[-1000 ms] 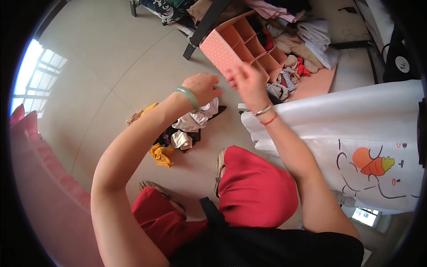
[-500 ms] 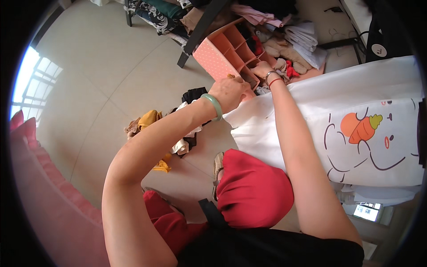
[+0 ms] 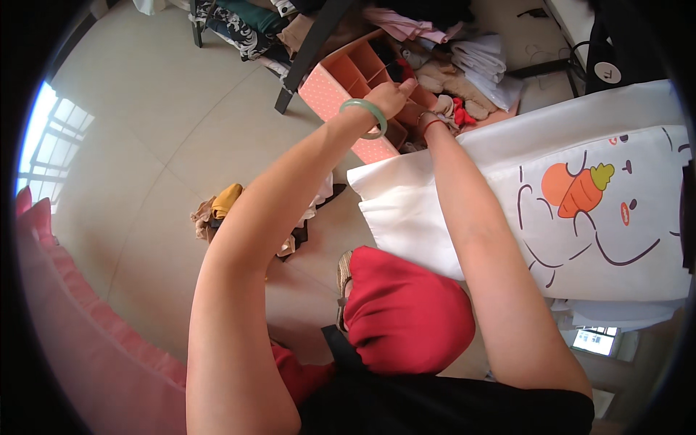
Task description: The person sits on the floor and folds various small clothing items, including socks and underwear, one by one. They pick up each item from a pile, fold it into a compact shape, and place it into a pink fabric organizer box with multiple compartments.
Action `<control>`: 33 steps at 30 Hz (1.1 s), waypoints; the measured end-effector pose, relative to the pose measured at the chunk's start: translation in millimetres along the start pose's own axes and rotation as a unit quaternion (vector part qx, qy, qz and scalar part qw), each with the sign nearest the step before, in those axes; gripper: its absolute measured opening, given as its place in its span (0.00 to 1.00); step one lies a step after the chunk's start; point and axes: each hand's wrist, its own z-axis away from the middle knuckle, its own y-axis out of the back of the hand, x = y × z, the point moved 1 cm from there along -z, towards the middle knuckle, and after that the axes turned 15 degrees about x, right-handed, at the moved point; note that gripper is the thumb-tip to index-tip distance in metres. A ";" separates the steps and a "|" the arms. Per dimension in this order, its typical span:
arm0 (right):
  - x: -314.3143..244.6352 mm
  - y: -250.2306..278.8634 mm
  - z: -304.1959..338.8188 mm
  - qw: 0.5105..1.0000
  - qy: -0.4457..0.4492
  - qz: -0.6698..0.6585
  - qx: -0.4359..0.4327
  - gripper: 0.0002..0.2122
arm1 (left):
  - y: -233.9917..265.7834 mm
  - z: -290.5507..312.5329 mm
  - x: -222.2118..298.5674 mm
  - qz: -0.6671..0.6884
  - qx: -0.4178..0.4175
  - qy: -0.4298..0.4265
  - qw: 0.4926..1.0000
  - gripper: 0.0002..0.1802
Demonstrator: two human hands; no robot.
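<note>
Tiled floor point(image 3: 145, 123), both hands in pink divider box point(image 3: 341, 80)

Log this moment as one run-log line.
left hand: reaching into pink divided organizer box | right hand: at box, mostly hidden | left wrist: green bangle | floor: small clothes pile

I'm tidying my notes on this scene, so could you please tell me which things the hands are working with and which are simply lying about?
In use:
- left hand, reaching into the box
- right hand, mostly hidden at the box's edge
- pink cardboard divider box with compartments

Lying about:
- small heap of yellow, white and black garments on the floor
- white cloth with carrot drawing
- folded pale clothes behind the box
</note>
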 end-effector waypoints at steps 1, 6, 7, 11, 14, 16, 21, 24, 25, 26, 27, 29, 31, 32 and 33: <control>-5.4 0.2 2.7 0.999 -0.023 -0.038 0.006 0.15 | 0.7 -3.9 -4.0 -0.004 -0.001 0.032 0.999 0.40; -162.6 25.1 45.9 0.977 -0.179 -0.027 0.111 0.18 | 35.2 7.6 -18.1 -0.007 0.021 0.077 0.997 0.41; -168.3 31.8 51.0 0.961 -0.240 -0.026 0.136 0.19 | 32.9 5.7 -19.2 0.003 0.033 0.063 0.997 0.40; -93.1 39.6 43.4 0.904 -0.299 -0.209 0.223 0.21 | 24.6 13.1 -8.9 0.091 0.013 0.060 0.994 0.37; -134.7 59.1 52.4 0.857 -0.300 -0.315 0.277 0.12 | 41.9 20.7 -15.2 0.102 0.056 0.014 0.993 0.33; -174.8 69.8 71.5 0.800 -0.305 -0.453 0.247 0.13 | 45.2 27.8 -10.8 0.183 0.031 0.059 0.981 0.32; -216.0 85.6 102.2 0.777 -0.273 -0.540 0.174 0.13 | 54.5 58.7 16.4 0.321 -0.002 0.159 0.934 0.29; -212.8 76.2 99.5 0.786 -0.242 -0.549 0.147 0.14 | 63.1 69.3 21.7 0.344 -0.007 0.185 0.921 0.31; -214.1 74.0 99.4 0.788 -0.236 -0.553 0.137 0.14 | 65.7 70.4 21.0 0.329 -0.004 0.175 0.928 0.32; -219.4 75.5 102.4 0.820 -0.232 -0.508 0.128 0.17 | 67.6 70.6 18.8 0.315 -0.003 0.166 0.934 0.33; -227.1 78.1 104.9 0.827 -0.225 -0.504 0.105 0.19 | 70.0 70.4 15.6 0.301 -0.001 0.158 0.941 0.34; -239.5 83.9 108.1 0.841 -0.211 -0.494 0.061 0.21 | 77.8 70.1 9.1 0.281 -0.003 0.143 0.949 0.28; -232.3 88.9 102.6 0.857 -0.195 -0.475 0.044 0.26 | 84.2 68.7 4.1 0.263 -0.005 0.128 0.956 0.24; -224.3 92.4 104.2 0.873 -0.193 -0.439 0.084 0.26 | 81.7 68.2 4.0 0.288 0.033 0.131 0.948 0.18; -218.0 93.7 104.2 0.887 -0.191 -0.403 0.123 0.26 | 82.7 65.5 0.7 0.293 0.038 0.144 0.944 0.16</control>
